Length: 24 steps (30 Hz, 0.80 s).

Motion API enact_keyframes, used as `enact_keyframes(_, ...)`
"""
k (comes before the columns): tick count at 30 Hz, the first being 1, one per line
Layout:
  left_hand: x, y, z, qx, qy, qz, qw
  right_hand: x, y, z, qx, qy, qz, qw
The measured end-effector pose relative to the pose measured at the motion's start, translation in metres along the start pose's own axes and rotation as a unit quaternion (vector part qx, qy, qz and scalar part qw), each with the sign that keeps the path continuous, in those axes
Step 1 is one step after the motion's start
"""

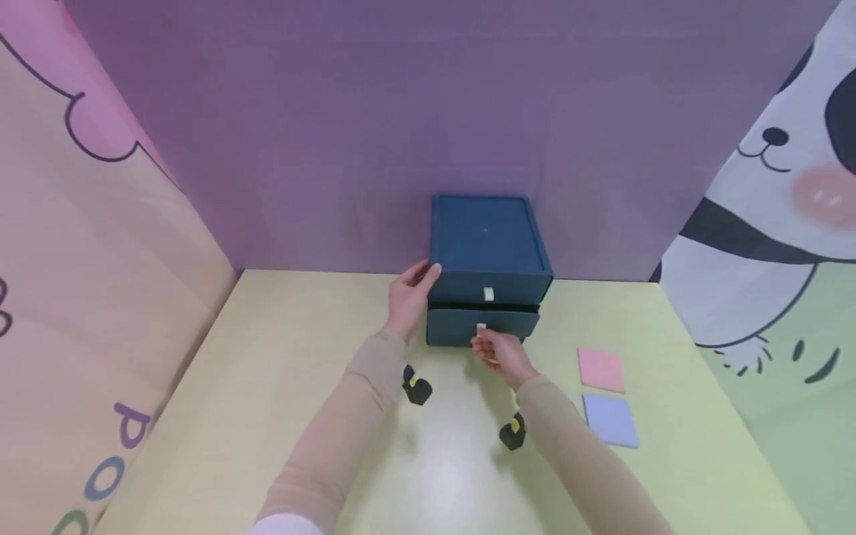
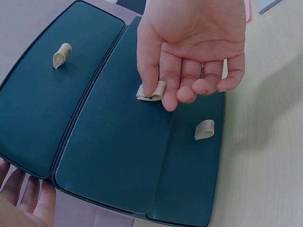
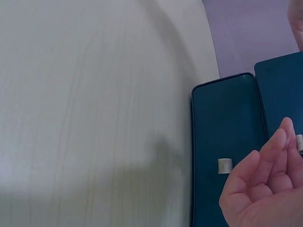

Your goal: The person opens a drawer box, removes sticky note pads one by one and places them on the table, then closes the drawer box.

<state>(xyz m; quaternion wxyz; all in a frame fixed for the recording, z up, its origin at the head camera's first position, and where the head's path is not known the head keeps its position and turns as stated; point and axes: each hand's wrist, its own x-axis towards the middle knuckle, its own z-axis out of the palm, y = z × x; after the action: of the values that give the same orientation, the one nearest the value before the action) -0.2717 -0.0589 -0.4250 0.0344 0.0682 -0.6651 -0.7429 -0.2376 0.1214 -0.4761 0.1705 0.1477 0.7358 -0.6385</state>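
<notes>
A dark blue drawer box (image 1: 491, 238) stands against the purple backdrop. Its middle drawer (image 2: 116, 127) juts out a little past the top drawer (image 2: 61, 90) and the bottom drawer (image 2: 189, 175). Between thumb and forefinger, my right hand (image 1: 504, 355) pinches the pale pull tab (image 2: 151, 91) of that middle drawer; the other fingers are loosely bent. My left hand (image 1: 408, 301) rests against the box's left side, thumb near the top front edge, its fingers (image 2: 28, 198) fairly straight along the side. In the right wrist view, the right hand partly covers the drawer fronts.
A pink square (image 1: 602, 370) and a blue-violet square (image 1: 611, 420) lie flat on the pale wooden table (image 1: 281, 357), right of my right forearm. Black pieces with yellow marks (image 1: 417, 388) show beside both forearms. Printed backdrops (image 1: 756, 223) rise at the sides.
</notes>
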Motion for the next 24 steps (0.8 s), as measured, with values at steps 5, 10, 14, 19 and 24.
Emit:
enact_keyframes(5,-0.001,-0.001,0.001,-0.001,0.002,0.005,1.0,0.001,0.0,-0.001,0.005,-0.001,0.002,1.0)
enact_keyframes(10,-0.001,-0.001,0.001,-0.006,0.005,0.008,0.9999,0.003,-0.002,-0.001,0.029,-0.011,-0.004,0.9995)
enact_keyframes(14,-0.002,-0.003,0.0,-0.004,0.002,0.009,0.9999,0.003,-0.003,0.0,0.058,-0.019,0.0,0.9981)
enact_keyframes(19,-0.003,-0.005,-0.001,0.0,0.004,0.002,1.0,0.002,-0.006,0.0,0.053,-0.025,0.005,0.9983)
enact_keyframes(24,0.001,-0.001,0.001,0.007,-0.002,-0.002,1.0,0.004,-0.016,-0.002,0.06,-0.031,0.009,0.9977)
